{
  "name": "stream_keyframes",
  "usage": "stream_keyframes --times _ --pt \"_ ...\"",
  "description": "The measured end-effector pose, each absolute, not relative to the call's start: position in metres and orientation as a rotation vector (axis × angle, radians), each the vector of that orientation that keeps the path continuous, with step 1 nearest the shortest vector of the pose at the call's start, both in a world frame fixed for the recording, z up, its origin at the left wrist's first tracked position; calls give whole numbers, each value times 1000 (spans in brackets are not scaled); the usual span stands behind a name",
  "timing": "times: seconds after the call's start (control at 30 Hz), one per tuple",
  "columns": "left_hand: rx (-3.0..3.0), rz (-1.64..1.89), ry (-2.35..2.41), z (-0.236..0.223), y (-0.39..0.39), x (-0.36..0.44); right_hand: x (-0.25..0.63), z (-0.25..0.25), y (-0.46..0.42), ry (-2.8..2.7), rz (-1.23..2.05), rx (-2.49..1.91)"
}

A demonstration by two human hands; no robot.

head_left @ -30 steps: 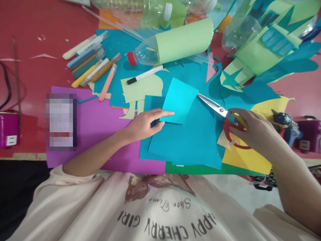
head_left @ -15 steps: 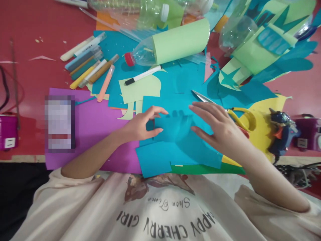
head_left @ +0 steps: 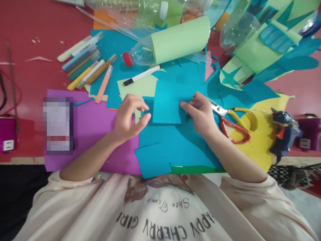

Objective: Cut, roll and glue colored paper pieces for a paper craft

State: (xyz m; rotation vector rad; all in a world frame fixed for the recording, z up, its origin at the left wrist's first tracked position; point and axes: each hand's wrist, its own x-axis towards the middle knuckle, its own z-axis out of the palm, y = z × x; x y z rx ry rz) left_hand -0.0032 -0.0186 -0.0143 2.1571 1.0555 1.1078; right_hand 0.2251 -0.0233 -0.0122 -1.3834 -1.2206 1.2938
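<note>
A square piece of blue paper (head_left: 167, 100) is above the larger blue sheets (head_left: 185, 144), with my right hand (head_left: 200, 115) pinching its right side between thumb and fingers. My left hand (head_left: 131, 117) is just left of the piece, holding nothing, its thumb and curved fingers apart. Beside my right hand, the scissors (head_left: 222, 112), with one yellow and one red handle loop, lie on the paper. Their tips are hidden behind that hand. Another small blue piece of paper (head_left: 153, 161) lies at the front edge.
A clear bottle wrapped in light green paper (head_left: 180, 40) lies behind the hands. Several markers (head_left: 85, 63) and a black-and-white pen (head_left: 141, 75) lie left of it. A blurred phone (head_left: 58, 125) rests on purple paper (head_left: 100, 134). A dark glue gun (head_left: 284, 130) sits at right.
My right hand has let go of the scissors, leaving them on the right, and moved left to pinch the blue piece. My left hand has let go of it and drawn back left.
</note>
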Motion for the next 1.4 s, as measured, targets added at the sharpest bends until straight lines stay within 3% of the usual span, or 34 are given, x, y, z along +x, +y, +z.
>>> stream_keyframes --times 0.17,0.3,0.5,0.77,0.97,1.2,1.4 --pt "2741 344 383 -11 -35 4 235 -20 -16 -1077 1215 -1461" --pt "2765 70 491 -15 -34 9 241 -23 -14 -1117 1189 -1507" --pt "2614 137 881 -21 -4 -5 243 -26 -17 -1197 1162 -1489" --pt "1831 809 1111 -11 12 -3 227 -16 -27 -1213 1420 -1262" --pt "1616 770 1176 -2 -3 12 219 -12 -35 -1251 1566 -1229" --pt "1673 689 1085 -4 -12 9 219 -9 -34 -1455 1302 -1388" --pt "1685 793 980 -9 -15 7 220 -14 -33 -1521 1348 -1265"
